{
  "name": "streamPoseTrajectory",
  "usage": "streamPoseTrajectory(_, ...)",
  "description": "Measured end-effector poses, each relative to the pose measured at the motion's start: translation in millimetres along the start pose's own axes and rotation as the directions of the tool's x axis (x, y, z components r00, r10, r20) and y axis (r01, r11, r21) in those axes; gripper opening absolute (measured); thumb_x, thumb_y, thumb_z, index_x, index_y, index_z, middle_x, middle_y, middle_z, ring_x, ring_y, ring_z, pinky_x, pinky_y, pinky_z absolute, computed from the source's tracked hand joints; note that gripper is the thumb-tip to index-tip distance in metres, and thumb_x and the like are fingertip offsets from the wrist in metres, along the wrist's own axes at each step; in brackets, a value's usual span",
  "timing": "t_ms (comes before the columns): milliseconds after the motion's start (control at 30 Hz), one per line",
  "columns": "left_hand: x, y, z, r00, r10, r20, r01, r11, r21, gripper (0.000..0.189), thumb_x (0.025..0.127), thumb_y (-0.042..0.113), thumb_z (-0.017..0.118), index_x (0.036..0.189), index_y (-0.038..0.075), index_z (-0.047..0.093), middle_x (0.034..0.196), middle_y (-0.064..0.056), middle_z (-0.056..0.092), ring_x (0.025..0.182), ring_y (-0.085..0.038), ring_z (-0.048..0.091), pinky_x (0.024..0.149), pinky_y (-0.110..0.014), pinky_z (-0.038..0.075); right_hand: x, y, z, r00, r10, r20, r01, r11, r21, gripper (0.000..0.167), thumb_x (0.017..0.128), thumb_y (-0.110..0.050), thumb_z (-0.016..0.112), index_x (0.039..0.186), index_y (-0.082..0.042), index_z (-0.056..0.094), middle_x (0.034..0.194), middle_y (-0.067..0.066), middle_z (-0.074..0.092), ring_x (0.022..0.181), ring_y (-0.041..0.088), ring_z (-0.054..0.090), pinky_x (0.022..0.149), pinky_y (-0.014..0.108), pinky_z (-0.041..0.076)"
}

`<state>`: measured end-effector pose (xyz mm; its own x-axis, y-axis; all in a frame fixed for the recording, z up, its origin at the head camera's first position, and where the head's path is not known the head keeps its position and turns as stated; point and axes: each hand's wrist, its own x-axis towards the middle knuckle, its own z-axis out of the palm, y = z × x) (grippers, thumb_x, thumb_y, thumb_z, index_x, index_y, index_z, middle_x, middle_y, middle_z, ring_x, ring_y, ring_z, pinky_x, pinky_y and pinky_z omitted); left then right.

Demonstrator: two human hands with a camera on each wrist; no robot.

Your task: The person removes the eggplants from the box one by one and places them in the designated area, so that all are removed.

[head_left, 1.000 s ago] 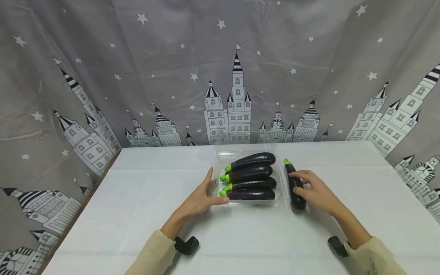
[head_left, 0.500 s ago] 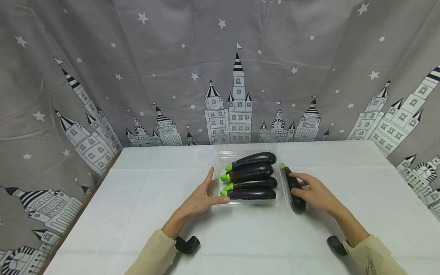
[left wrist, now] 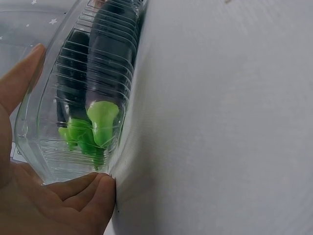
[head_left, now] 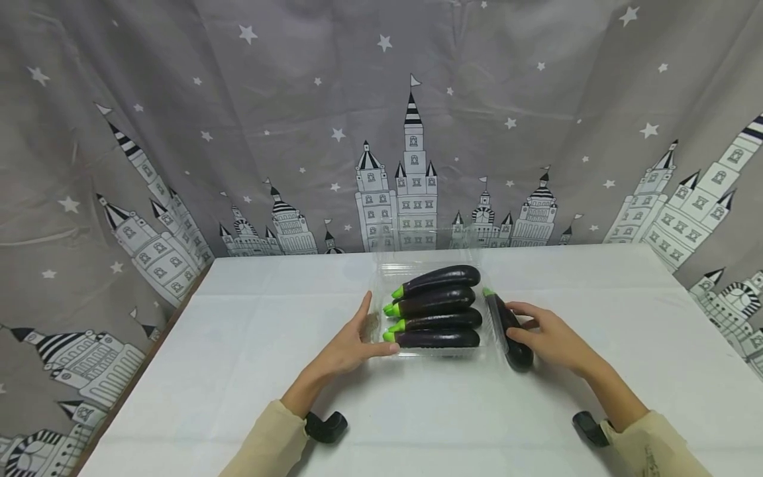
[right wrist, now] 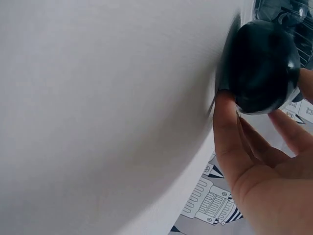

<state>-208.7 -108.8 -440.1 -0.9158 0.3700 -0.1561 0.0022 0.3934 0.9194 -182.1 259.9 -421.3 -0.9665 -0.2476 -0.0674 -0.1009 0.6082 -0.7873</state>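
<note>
Head view: a grey castle-print curtain [head_left: 298,79] is hanging behind a white-covered table [head_left: 250,331]. A clear plastic clamshell tray [head_left: 405,268] is standing centrally, towards the table's far edge, its lid [head_left: 429,240] standing raised at the tray's back edge.

The left hand [head_left: 340,348] is bracing the tray's near-left corner; its thumb is lying over the near edge and its fingers are touching the left wall, thumb and index well apart.

The right hand [head_left: 545,338] is gripping the loose eggplant [right wrist: 264,68] outside the tray's right edge. Thumb and fingers are bearing on its skin from different sides; the right wrist view is showing a fingertip [right wrist: 226,103] low, by the cloth.

At least four tray eggplants [head_left: 438,301] are lying side by side, stems to the left edge; whether more are lying beneath, I cannot tell.

Governing relation: the loose eggplant is lying on the tray side of the right fingers, between them and the right edge. Its long axis is running nearly along that edge, so roughly crosswise to the row inside. The right hand is the nearer.

The green cap [head_left: 487,291] is pointing to the far side, slightly left, apparently showing through clear plastic; contact with the rim is not being confirmed.
</note>
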Motion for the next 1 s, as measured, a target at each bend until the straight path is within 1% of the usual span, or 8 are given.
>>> streamPoseTrajectory(167, 0.9, 1.4, 0.4, 1.0, 0.007, -0.003, -0.007, 1.0, 0.001, 0.118, 0.079, 0.036, 0.084, 0.16, 0.022, -0.001, 0.163, -0.016, 0.008, 0.149, -0.033, 0.006, 0.115, -0.056, 0.017, -0.3, 0.9, -2.0, 1.0, 0.004, -0.008, -0.004, 1.0, 0.011, 0.056, 0.093, -0.014, 0.066, 0.139, 0.009, 0.046, 0.134, 0.032, 0.051, 0.111, 0.041, 0.059, 0.083, 0.047, 0.054)
streamPoseTrajectory(300, 0.3, 1.4, 1.7, 1.0, 0.006, -0.005, -0.006, 1.0, 0.001, 0.117, 0.08, 0.035, 0.084, 0.16, 0.022, 0.0, 0.162, -0.018, 0.011, 0.148, -0.033, 0.008, 0.115, -0.056, 0.017, -1.1, 1.0, 0.6, 1.0, 0.008, -0.019, -0.008, 1.0, 0.022, 0.053, 0.094, -0.016, 0.065, 0.138, 0.009, 0.048, 0.132, 0.031, 0.053, 0.111, 0.041, 0.059, 0.086, 0.049, 0.053)
streamPoseTrajectory(467, 0.3, -0.9, 2.1, 1.0, -0.004, -0.015, 0.004, 1.0, -0.003, 0.118, 0.079, 0.035, 0.084, 0.16, 0.021, -0.001, 0.162, -0.018, 0.014, 0.148, -0.032, 0.011, 0.115, -0.054, 0.018, -2.8, 2.1, 0.7, 1.0, -0.019, -0.021, 0.02, 0.999, 0.028, 0.05, 0.096, -0.018, 0.064, 0.137, 0.008, 0.05, 0.128, 0.028, 0.057, 0.11, 0.039, 0.061, 0.088, 0.05, 0.051)
streamPoseTrajectory(567, 0.6, -0.5, 1.9, 1.0, 0.001, -0.014, -0.001, 1.0, -0.003, 0.118, 0.08, 0.035, 0.083, 0.16, 0.021, -0.002, 0.161, -0.019, 0.015, 0.148, -0.032, 0.011, 0.115, -0.054, 0.017, -4.4, 3.9, -1.3, 0.999, -0.034, -0.03, 0.035, 0.999, 0.03, 0.049, 0.097, -0.017, 0.063, 0.136, 0.009, 0.05, 0.126, 0.027, 0.059, 0.109, 0.039, 0.062, 0.089, 0.05, 0.051)
streamPoseTrajectory(700, 0.7, 0.3, 1.5, 1.0, 0.009, -0.01, -0.009, 1.0, 0.005, 0.116, 0.081, 0.034, 0.083, 0.16, 0.02, -0.001, 0.16, -0.022, 0.017, 0.148, -0.034, 0.012, 0.115, -0.055, 0.016, -5.7, 4.7, -2.3, 0.999, -0.039, -0.036, 0.041, 0.998, 0.049, 0.048, 0.096, -0.014, 0.063, 0.135, 0.011, 0.05, 0.124, 0.028, 0.06, 0.107, 0.037, 0.063, 0.086, 0.045, 0.053)
streamPoseTrajectory(867, 0.4, 1.2, 1.5, 1.0, 0.006, -0.007, -0.006, 1.0, -0.003, 0.116, 0.081, 0.034, 0.083, 0.16, 0.021, -0.001, 0.16, -0.022, 0.018, 0.148, -0.034, 0.012, 0.115, -0.055, 0.015, -4.2, 5.2, -0.8, 0.999, -0.033, -0.023, 0.035, 0.995, 0.094, 0.046, 0.095, -0.01, 0.063, 0.132, 0.013, 0.051, 0.12, 0.028, 0.062, 0.101, 0.034, 0.066, 0.076, 0.034, 0.056)
streamPoseTrajectory(1000, 0.1, 1.5, 1.6, 1.0, 0.006, -0.007, -0.006, 1.0, 0.001, 0.117, 0.08, 0.035, 0.083, 0.16, 0.021, -0.001, 0.16, -0.022, 0.019, 0.148, -0.034, 0.013, 0.115, -0.056, 0.016, -2.3, 6.0, 0.9, 0.999, -0.042, -0.031, 0.044, 0.996, 0.083, 0.044, 0.095, -0.009, 0.063, 0.131, 0.012, 0.053, 0.118, 0.026, 0.064, 0.098, 0.032, 0.067, 0.074, 0.033, 0.055)
